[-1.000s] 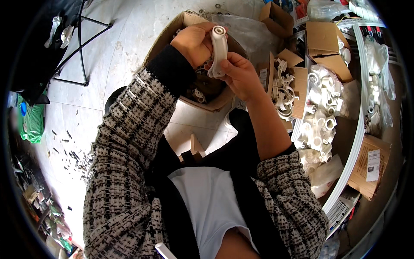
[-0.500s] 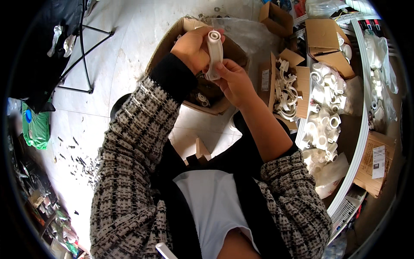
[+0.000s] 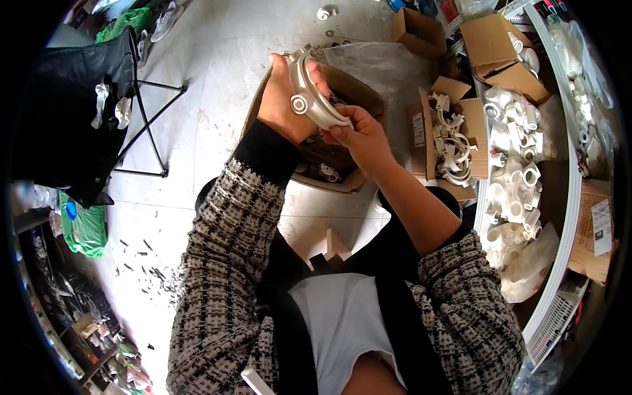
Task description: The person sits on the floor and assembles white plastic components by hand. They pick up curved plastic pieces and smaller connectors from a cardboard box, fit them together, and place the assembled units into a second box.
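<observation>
A curved white plastic pipe clamp [image 3: 317, 110] is held between my two hands, its arc and a round screw boss showing. My left hand [image 3: 280, 105] is closed around it from behind, the thumb pointing up and the fingertips coming round the inner side. At the clamp's lower right end, my right hand [image 3: 363, 139] pinches the tip between thumb and fingers. Below both hands stands an open cardboard box [image 3: 339, 187] with parts inside, partly hidden by my hands and the clamp.
Right of the box, a smaller carton [image 3: 419, 135] holds several white clamps. Beyond it, bags of white pipe fittings [image 3: 517, 191] lie on a white-edged shelf [image 3: 565, 224]. A black folding chair [image 3: 72, 118] stands at left. Small dark bits [image 3: 158, 273] litter the floor.
The clamp has been turned from nearly edge-on so that its curve now shows. My right hand has shifted down to its end. The view has swung a little left.
</observation>
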### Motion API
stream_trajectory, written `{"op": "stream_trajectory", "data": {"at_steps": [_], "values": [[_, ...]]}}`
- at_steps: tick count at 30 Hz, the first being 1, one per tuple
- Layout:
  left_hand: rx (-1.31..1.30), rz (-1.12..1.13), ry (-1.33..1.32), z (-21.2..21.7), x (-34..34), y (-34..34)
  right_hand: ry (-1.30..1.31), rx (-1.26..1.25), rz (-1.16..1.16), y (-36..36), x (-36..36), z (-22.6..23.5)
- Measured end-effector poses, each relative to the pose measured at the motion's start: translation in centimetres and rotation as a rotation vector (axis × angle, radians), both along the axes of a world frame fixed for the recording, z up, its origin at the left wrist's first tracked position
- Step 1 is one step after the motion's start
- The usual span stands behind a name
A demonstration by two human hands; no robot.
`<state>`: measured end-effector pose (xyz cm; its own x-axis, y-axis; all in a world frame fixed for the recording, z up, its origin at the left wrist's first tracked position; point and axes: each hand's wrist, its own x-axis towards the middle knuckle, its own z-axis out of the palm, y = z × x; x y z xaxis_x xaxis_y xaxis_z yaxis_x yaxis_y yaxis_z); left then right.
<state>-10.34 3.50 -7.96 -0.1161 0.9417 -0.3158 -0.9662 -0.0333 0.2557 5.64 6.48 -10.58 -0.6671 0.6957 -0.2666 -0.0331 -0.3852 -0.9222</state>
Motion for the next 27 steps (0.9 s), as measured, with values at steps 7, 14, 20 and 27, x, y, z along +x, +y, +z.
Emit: {"op": "stream_trajectory", "data": {"at_steps": [7,14,20,27], "values": [[0.005,-0.061,-0.064,2.3,0.4,-0.1,-0.07,0.26,0.062,0.5,0.7,-0.4],[0.03,-0.037,-0.075,0.9,-0.2,-0.2,0.025,0.21,-0.025,0.9,0.7,-0.1],[0.151,-0.025,-0.258,0.1,-0.6,0.2,0.044,0.135,-0.054,1.3,1.1,0.9],[0.079,-0.056,-0.446,-0.8,-0.6,0.5,-0.195,0.465,-0.051,1.6,1.5,1.9]]}}
